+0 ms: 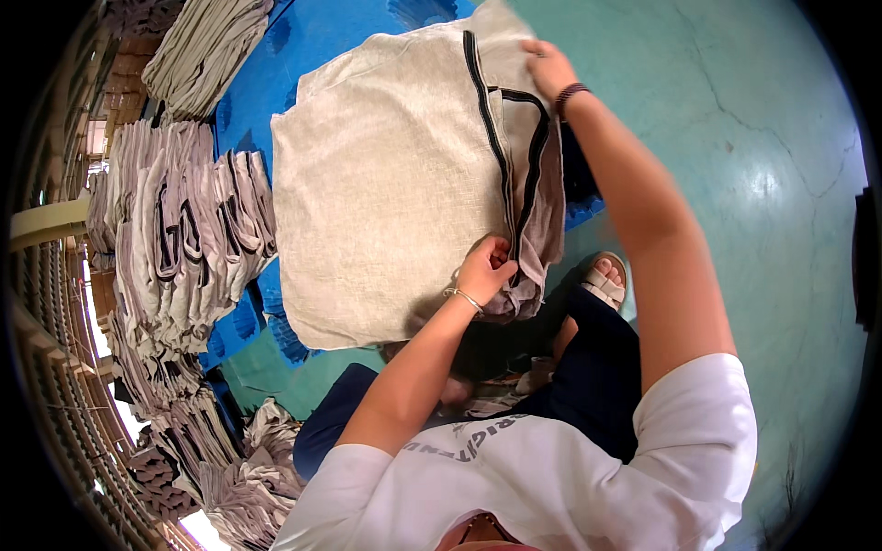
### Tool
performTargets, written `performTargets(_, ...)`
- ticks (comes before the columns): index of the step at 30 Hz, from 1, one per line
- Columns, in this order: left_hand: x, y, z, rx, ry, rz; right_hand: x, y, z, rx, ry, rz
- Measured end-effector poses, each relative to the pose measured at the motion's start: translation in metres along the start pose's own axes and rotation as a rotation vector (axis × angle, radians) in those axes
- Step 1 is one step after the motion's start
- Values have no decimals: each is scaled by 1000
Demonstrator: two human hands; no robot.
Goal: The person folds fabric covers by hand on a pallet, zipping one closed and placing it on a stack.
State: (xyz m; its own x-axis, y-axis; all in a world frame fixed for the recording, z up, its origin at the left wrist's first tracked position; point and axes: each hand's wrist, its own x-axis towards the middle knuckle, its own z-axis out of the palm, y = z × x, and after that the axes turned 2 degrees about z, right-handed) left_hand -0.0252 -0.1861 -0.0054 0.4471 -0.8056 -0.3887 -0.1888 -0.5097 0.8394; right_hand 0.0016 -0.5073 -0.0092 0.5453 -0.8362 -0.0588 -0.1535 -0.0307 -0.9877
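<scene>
A large beige cloth piece (386, 184) lies spread in front of me on top of other folded fabric. Black trim (487, 110) runs down its right side, and a second black-edged layer (537, 138) shows beneath. My left hand (487, 274), a bracelet at its wrist, is closed with curled fingers on the trimmed edge at the near right. At the far right corner my right hand (549, 72), with a dark band on its wrist, grips the cloth's edge; the fabric there is slightly blurred.
Under the cloth is a blue plastic surface (322, 46). Stacks of folded beige and greyish fabric (184, 211) line the left, with another stack (207, 55) at the far left and loose pieces (266, 459) near me. Green floor (763, 110) spreads to the right.
</scene>
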Motion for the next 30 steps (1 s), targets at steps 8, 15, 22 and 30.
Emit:
performTargets(8, 4, 3, 9, 49, 34, -68, -64, 9, -72, -176, -8, 110)
performTargets(15, 2, 21, 4, 167, 8, -66, -155, 6, -56, 30, -478, 377)
performTargets(22, -14, 27, -24, -792, -30, -119, -195, 21, -29, -218, -557, 195)
performTargets(30, -27, 56, -49, -953, 30, -12, -159, 9, -22, 32, -168, 101)
